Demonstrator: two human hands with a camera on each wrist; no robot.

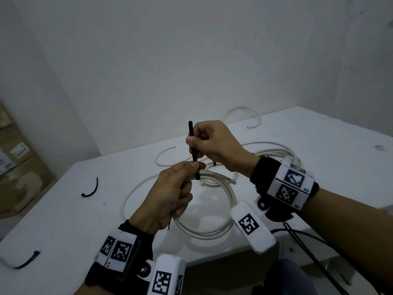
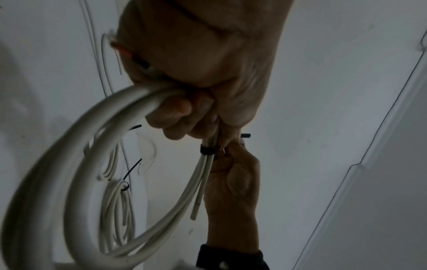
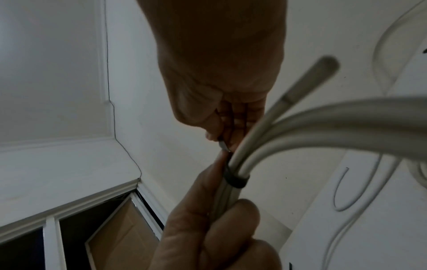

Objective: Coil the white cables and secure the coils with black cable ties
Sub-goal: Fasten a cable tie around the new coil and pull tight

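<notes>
Left hand (image 1: pixel 168 196) closed around white coil (image 1: pixel 214 226), held just above table (image 1: pixel 63 220), thumb pressed near the black tie (image 1: pixel 197 174) wrapped around the strands. Right hand (image 1: pixel 214 143) pinching the free tail of the tie, pointing up. Band of the tie tight around the strands in the wrist views. One cut cable end sticking out beside the band. Behind, second coil (image 1: pixel 276 154) lying on table, already bound. Two loose ties (image 1: pixel 90 189) at the left part of table, well apart. Cardboard boxes (image 1: pixel 14 158) left of table.
</notes>
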